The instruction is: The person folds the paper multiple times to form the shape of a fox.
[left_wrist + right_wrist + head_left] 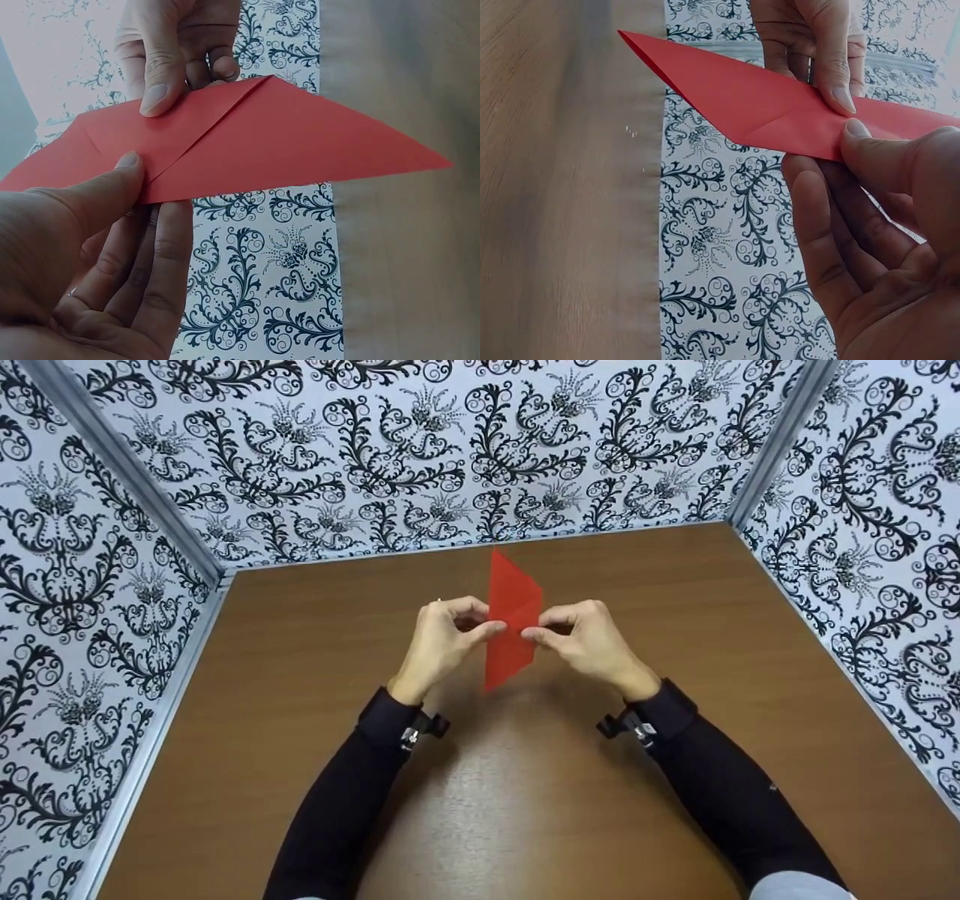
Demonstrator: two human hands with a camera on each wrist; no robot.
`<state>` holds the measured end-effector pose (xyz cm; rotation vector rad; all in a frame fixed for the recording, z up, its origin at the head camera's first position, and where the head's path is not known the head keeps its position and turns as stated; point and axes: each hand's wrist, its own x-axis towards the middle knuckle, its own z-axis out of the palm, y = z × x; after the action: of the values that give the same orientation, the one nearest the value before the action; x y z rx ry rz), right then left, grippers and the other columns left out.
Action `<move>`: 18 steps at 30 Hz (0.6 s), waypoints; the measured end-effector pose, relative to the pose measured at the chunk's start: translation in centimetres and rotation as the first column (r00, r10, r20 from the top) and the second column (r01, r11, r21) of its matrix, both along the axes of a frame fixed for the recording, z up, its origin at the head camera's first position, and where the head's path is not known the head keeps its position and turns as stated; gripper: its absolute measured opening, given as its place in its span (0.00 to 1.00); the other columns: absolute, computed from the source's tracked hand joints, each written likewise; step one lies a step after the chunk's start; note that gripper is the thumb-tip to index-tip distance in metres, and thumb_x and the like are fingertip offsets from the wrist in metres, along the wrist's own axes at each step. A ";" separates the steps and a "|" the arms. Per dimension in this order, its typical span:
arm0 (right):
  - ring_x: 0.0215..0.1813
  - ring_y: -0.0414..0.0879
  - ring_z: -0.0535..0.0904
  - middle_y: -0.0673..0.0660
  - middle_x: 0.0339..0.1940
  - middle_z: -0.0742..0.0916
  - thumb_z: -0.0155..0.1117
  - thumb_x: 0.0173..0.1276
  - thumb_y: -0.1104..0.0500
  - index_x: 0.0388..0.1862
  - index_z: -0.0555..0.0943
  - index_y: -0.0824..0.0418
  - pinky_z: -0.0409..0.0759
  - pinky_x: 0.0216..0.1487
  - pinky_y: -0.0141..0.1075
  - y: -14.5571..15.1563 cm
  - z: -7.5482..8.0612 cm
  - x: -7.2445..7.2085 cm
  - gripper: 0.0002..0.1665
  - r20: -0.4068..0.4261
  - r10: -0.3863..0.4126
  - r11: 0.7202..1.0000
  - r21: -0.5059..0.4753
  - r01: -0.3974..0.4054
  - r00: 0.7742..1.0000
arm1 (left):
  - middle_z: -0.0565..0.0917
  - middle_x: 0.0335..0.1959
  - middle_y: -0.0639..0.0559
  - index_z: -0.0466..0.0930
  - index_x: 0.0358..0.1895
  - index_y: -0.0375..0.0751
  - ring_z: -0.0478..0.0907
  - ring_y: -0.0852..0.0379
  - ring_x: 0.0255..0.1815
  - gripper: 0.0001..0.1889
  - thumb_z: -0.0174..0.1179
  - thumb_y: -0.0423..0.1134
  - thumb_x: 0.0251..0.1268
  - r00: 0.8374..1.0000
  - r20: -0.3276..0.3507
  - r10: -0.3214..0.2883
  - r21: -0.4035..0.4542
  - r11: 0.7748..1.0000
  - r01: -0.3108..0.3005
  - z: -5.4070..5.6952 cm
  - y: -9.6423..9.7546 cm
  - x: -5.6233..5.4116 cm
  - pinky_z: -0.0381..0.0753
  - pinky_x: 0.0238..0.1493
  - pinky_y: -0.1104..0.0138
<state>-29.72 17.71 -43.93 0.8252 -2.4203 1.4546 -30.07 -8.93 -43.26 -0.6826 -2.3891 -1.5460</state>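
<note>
A folded sheet of red paper (514,600) is held up over the table, its long axis running away from the person and both ends tapering to points. My left hand (448,637) pinches its long straight left edge, thumb on the near face and fingers behind. On the opposite, shorter edge, my right hand (589,641) pinches it the same way. In the left wrist view a diagonal flap edge crosses the red paper (300,142) close to the left thumb. A faint slanting crease marks the paper (727,94) in the right wrist view.
Beneath the hands lies a brown wooden table (315,607). White panels with black scrollwork (420,442) stand behind it and at both sides, joined by grey metal posts (780,442). Each wrist wears a dark band with a small camera (411,735).
</note>
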 end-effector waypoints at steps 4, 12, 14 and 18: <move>0.28 0.39 0.82 0.58 0.29 0.93 0.86 0.76 0.55 0.40 0.99 0.55 0.78 0.33 0.25 0.2 0.0 -0.1 0.06 0.008 0.011 1.000 -0.009 -0.011 1.000 | 0.98 0.38 0.49 0.98 0.42 0.43 0.90 0.63 0.34 0.05 0.84 0.39 0.73 1.000 -0.016 -0.009 -0.016 1.000 0.009 0.1 -0.1 0.1 0.84 0.39 0.73; 0.29 0.40 0.80 0.66 0.31 0.93 0.84 0.78 0.56 0.44 1.00 0.57 0.75 0.33 0.25 0.3 0.5 -0.1 0.05 0.021 0.020 0.998 -0.055 -0.019 1.000 | 0.98 0.36 0.51 0.98 0.42 0.44 0.89 0.63 0.33 0.05 0.84 0.39 0.72 0.999 0.013 -0.033 -0.023 0.999 0.033 0.4 -0.2 0.2 0.83 0.37 0.74; 0.29 0.42 0.80 0.67 0.32 0.93 0.84 0.78 0.58 0.44 1.00 0.57 0.75 0.32 0.25 0.3 0.6 0.0 0.04 0.020 0.023 0.996 -0.087 -0.021 1.000 | 0.97 0.36 0.51 0.98 0.42 0.45 0.87 0.63 0.32 0.05 0.84 0.39 0.72 0.999 0.026 -0.042 -0.035 0.998 0.043 0.4 -0.2 0.2 0.81 0.36 0.74; 0.29 0.48 0.82 0.67 0.31 0.93 0.83 0.78 0.59 0.43 1.00 0.57 0.75 0.32 0.26 0.4 0.8 0.1 0.03 0.006 0.012 0.991 -0.135 -0.011 1.000 | 0.97 0.36 0.51 0.98 0.42 0.45 0.85 0.63 0.31 0.05 0.84 0.39 0.72 0.998 0.047 -0.051 -0.062 0.997 0.054 0.3 -0.2 0.2 0.80 0.35 0.74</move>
<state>-29.63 18.07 -43.10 0.8064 -2.2948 1.6078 -29.86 -9.10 -42.94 -0.7368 -2.4820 -1.5275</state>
